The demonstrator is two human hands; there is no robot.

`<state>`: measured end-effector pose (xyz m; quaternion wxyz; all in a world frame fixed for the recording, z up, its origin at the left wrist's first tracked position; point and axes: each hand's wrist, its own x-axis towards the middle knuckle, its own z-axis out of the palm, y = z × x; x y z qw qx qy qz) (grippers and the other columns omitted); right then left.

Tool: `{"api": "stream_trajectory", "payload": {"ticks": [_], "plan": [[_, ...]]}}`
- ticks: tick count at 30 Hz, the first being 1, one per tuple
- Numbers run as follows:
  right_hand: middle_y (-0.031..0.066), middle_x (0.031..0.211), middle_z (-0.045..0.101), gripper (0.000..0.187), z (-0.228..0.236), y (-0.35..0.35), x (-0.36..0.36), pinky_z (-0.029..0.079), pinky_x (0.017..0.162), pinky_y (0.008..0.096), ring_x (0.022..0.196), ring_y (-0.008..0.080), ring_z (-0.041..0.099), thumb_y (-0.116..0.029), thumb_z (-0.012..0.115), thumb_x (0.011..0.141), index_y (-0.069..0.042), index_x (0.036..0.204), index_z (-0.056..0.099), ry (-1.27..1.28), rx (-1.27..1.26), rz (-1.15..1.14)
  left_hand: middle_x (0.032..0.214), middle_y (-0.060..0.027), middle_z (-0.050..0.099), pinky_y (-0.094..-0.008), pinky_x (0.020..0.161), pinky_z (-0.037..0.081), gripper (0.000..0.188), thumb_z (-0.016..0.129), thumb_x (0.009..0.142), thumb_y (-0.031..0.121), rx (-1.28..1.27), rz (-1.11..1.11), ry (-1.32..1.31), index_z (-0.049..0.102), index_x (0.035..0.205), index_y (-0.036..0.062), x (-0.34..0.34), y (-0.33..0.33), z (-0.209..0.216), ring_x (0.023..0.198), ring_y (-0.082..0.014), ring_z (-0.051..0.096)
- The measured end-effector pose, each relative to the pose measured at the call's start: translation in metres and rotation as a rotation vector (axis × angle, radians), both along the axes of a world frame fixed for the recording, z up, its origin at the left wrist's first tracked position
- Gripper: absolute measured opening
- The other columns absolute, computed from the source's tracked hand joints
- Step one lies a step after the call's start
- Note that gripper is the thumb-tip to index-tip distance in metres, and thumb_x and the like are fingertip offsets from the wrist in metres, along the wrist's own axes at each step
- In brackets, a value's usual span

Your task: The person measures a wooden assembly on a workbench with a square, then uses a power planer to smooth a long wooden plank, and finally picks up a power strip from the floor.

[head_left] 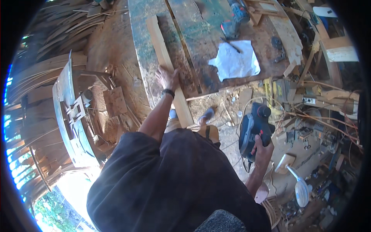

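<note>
My left hand (pixel 166 79) lies on a long, narrow wooden board (pixel 159 41), its fingers spread. The board rests along the left part of a worn workbench (pixel 141 54), and its near end juts past the bench edge toward my body. Low on my right side, my right hand (pixel 263 150) is wrapped round the handle of a black electric planer (pixel 252 129). The planer is held in the air, away from the bench and the board, with a cord leaving its rear end.
On the bench are a crumpled white paper (pixel 239 63), a dark pen-like stick (pixel 231 46) and a blue cordless drill (pixel 236 17). A saw table (pixel 67 112) stands at left. Cords, a power strip (pixel 309 101) and wood scraps clutter the right. Shavings cover the floor.
</note>
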<state>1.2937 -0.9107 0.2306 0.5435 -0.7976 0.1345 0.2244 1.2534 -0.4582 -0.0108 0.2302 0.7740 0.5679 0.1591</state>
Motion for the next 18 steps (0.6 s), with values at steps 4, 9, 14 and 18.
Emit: {"api": "stream_trajectory", "payload": {"ticks": [4, 9, 14, 18], "plan": [[-0.0028, 0.063, 0.051, 0.040, 0.021, 0.043, -0.070, 0.038, 0.045, 0.0221, 0.048, 0.0055, 0.047, -0.028, 0.067, 0.093, 0.000, 0.119, 0.057, -0.031, 0.035, 0.023, 0.135, -0.0209, 0.040, -0.0508, 0.108, 0.032, 0.100, 0.083, 0.072, 0.041, -0.015, -0.072, -0.148, 0.031, 0.147, 0.0029, 0.001, 0.032, 0.002, 0.128, -0.0390, 0.037], [0.0045, 0.090, 0.067, 0.051, 0.001, 0.078, -0.138, 0.050, 0.063, 0.0259, 0.073, 0.0103, 0.062, -0.033, 0.074, 0.085, 0.001, 0.121, 0.061, 0.008, -0.008, 0.180, 0.148, -0.0130, 0.037, -0.0531, 0.111, 0.032, 0.078, 0.080, 0.077, 0.035, 0.078, -0.464, 0.071, 0.046, 0.144, 0.0125, 0.005, 0.087, 0.036, 0.137, -0.0364, 0.034], [0.0122, 0.096, 0.071, 0.050, -0.019, 0.116, -0.192, 0.052, 0.078, 0.0330, 0.086, 0.0207, 0.069, -0.033, 0.072, 0.084, 0.002, 0.118, 0.062, 0.047, -0.074, 0.291, 0.160, -0.0086, 0.029, -0.0587, 0.113, 0.029, 0.087, 0.075, 0.079, 0.052, 0.165, -0.726, 0.235, 0.039, 0.150, 0.0169, 0.013, 0.144, 0.038, 0.145, -0.0358, 0.027], [0.0156, 0.095, 0.072, 0.051, -0.036, 0.125, -0.221, 0.053, 0.078, 0.0362, 0.087, 0.0257, 0.071, -0.040, 0.069, 0.085, 0.001, 0.115, 0.063, 0.059, -0.086, 0.329, 0.162, -0.0105, 0.024, -0.0569, 0.115, 0.027, 0.091, 0.071, 0.082, 0.056, 0.146, -0.852, 0.413, 0.034, 0.152, 0.0112, 0.020, 0.158, 0.039, 0.149, -0.0313, 0.020]]}}
